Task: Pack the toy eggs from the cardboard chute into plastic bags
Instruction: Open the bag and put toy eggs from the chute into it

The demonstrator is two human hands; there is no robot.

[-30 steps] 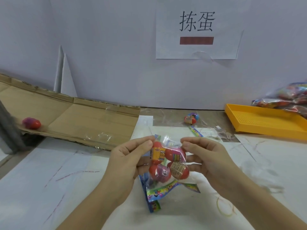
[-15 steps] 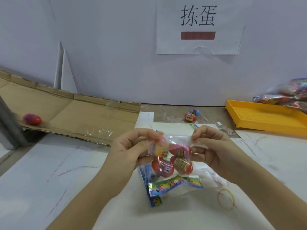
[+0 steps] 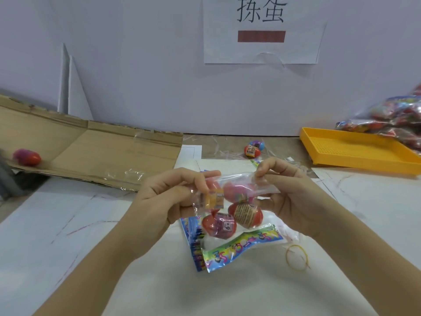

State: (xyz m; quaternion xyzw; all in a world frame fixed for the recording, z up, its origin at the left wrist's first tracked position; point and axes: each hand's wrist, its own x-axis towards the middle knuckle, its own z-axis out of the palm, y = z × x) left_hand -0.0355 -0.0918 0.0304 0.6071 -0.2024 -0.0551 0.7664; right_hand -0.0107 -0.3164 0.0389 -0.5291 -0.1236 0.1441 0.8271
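Note:
A clear plastic bag with a colourful printed bottom hangs over the table's middle, holding several red toy eggs. My left hand pinches the bag's top left edge. At the top right edge my right hand pinches the same rim, stretching it flat. The brown cardboard chute lies at the left, with one red and purple egg on its lower left part. Two more eggs lie on the table behind the bag.
An orange plastic tray sits at the right, with filled bags piled behind it. A yellow rubber band lies on the white paper under my right wrist. A paper sign hangs on the back wall.
Both hands have pulled the top of the bag apart sideways and flattened it. The egg on the chute has stayed in place.

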